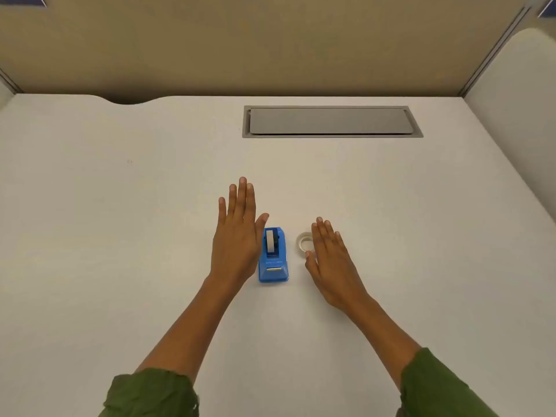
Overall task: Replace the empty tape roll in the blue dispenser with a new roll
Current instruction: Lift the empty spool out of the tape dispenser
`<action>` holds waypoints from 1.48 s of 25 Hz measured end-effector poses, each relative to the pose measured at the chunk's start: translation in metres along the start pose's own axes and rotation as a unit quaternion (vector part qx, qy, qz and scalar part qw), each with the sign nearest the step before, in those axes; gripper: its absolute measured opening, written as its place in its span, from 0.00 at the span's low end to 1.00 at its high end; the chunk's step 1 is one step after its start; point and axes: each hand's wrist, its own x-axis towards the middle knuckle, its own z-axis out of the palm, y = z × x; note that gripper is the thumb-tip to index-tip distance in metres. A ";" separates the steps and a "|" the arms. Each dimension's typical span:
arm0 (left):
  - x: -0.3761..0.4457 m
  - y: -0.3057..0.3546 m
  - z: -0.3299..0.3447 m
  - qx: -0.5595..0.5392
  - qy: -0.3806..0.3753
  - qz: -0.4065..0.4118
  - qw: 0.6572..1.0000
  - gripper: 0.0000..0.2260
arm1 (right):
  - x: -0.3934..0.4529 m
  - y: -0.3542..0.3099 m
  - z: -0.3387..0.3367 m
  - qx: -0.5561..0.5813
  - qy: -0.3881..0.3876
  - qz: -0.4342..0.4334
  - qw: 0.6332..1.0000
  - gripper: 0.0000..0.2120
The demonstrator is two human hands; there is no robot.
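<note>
A small blue tape dispenser [273, 257] stands on the white desk, cutter end toward me, with a whitish roll [270, 242] seated in its top slot. A loose white tape roll [304, 240] lies flat just to its right. My left hand [236, 236] hovers flat, fingers spread, directly left of the dispenser, its thumb near the dispenser's far corner. My right hand [331, 260] is flat and open right of the loose roll, thumb and index finger covering the roll's right edge. Neither hand holds anything.
A grey cable hatch [331, 121] is set into the desk [120, 206] at the back right. Beige partition walls [270, 40] enclose the desk behind and at the right. Green sleeves cover both forearms near the bottom edge.
</note>
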 end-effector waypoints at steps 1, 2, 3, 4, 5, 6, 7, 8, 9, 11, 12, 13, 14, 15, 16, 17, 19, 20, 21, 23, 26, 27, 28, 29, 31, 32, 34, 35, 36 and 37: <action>-0.001 0.000 0.001 -0.002 0.003 -0.007 1.000 0.25 | 0.000 0.000 0.002 -0.002 0.005 0.000 1.000 0.27; 0.000 -0.002 0.003 -0.013 0.000 -0.008 1.000 0.25 | 0.002 0.001 0.003 0.004 0.001 -0.002 1.000 0.27; 0.000 -0.002 0.004 -0.013 -0.006 -0.016 1.000 0.25 | 0.001 0.001 0.005 0.003 -0.004 0.002 1.000 0.28; -0.003 -0.004 0.009 -0.019 -0.013 -0.023 0.999 0.25 | 0.000 0.000 0.009 0.010 -0.006 0.000 1.000 0.28; -0.004 -0.005 0.012 -0.030 -0.012 -0.020 0.999 0.24 | 0.000 0.001 0.011 0.019 -0.004 -0.004 1.000 0.28; -0.004 -0.007 0.014 -0.040 -0.012 -0.020 0.999 0.24 | -0.001 0.001 0.012 0.025 0.000 -0.007 1.000 0.29; -0.005 -0.009 0.016 -0.047 -0.015 -0.023 0.999 0.24 | -0.002 0.002 0.013 0.028 0.003 -0.008 1.000 0.30; -0.005 -0.011 0.019 -0.054 -0.019 -0.022 0.998 0.24 | -0.003 0.003 0.014 0.024 0.011 -0.014 1.000 0.30; -0.007 -0.012 0.022 -0.059 -0.026 -0.028 0.998 0.24 | -0.004 0.003 0.015 0.020 0.011 -0.013 1.000 0.30; -0.011 -0.014 0.026 -0.068 -0.041 -0.039 0.996 0.24 | -0.006 0.004 0.017 0.000 0.014 -0.016 1.000 0.30; -0.013 -0.014 0.028 -0.076 -0.050 -0.045 0.995 0.24 | -0.006 0.005 0.018 -0.018 0.018 -0.022 0.999 0.31; -0.015 -0.015 0.029 -0.093 -0.059 -0.054 0.992 0.24 | -0.006 0.005 0.018 -0.036 0.021 -0.028 0.999 0.31; -0.017 -0.014 0.030 -0.119 -0.072 -0.069 0.988 0.25 | -0.005 0.006 0.018 -0.047 0.024 -0.031 0.998 0.31; -0.020 -0.014 0.031 -0.155 -0.088 -0.091 0.980 0.25 | -0.005 0.006 0.019 -0.052 0.027 -0.030 0.998 0.31; -0.022 -0.012 0.030 -0.200 -0.110 -0.119 0.966 0.26 | -0.005 0.006 0.019 -0.051 0.031 -0.029 0.998 0.31; -0.024 -0.012 0.028 -0.249 -0.135 -0.144 0.948 0.26 | -0.005 0.006 0.020 -0.052 0.032 -0.029 0.998 0.31; -0.030 -0.011 0.025 -0.329 -0.171 -0.157 0.916 0.29 | -0.005 0.007 0.020 -0.046 0.038 -0.028 0.998 0.30; -0.034 -0.011 0.022 -0.350 -0.181 -0.149 0.907 0.32 | -0.005 0.007 0.020 -0.042 0.040 -0.026 0.998 0.30; -0.038 -0.012 0.019 -0.358 -0.190 -0.136 0.904 0.37 | -0.005 0.007 0.020 -0.037 0.041 -0.023 0.998 0.29; -0.042 -0.016 0.013 -0.349 -0.212 -0.099 0.907 0.45 | -0.004 0.007 0.020 -0.032 0.045 -0.022 0.998 0.29; -0.042 -0.022 0.012 -0.339 -0.229 -0.060 0.911 0.49 | -0.003 0.007 0.019 -0.012 0.055 -0.027 0.998 0.28; -0.041 -0.024 0.012 -0.344 -0.223 -0.059 0.910 0.48 | -0.003 0.008 0.019 -0.005 0.055 -0.028 0.998 0.27; -0.041 -0.024 0.013 -0.347 -0.211 -0.061 0.912 0.47 | -0.003 0.008 0.018 -0.002 0.053 -0.029 0.998 0.27; -0.042 -0.024 0.015 -0.348 -0.196 -0.063 0.915 0.46 | -0.004 0.008 0.018 0.001 0.054 -0.034 0.998 0.27; -0.043 -0.023 0.018 -0.348 -0.169 -0.066 0.920 0.44 | -0.004 0.008 0.016 0.033 0.058 -0.040 0.997 0.28; -0.043 -0.023 0.019 -0.351 -0.161 -0.068 0.920 0.44 | -0.005 0.007 0.014 0.084 0.064 -0.028 0.994 0.29; -0.044 -0.024 0.021 -0.352 -0.154 -0.069 0.921 0.44 | -0.001 0.002 0.002 0.236 0.085 0.026 0.968 0.33; -0.044 -0.023 0.021 -0.351 -0.154 -0.068 0.921 0.44 | 0.002 0.000 -0.005 0.285 0.091 0.034 0.954 0.33; -0.044 -0.023 0.021 -0.351 -0.155 -0.068 0.921 0.44 | 0.006 -0.003 -0.012 0.301 0.087 0.019 0.950 0.33; -0.044 -0.023 0.021 -0.351 -0.155 -0.067 0.921 0.44 | 0.010 -0.007 -0.017 0.301 0.068 -0.008 0.951 0.32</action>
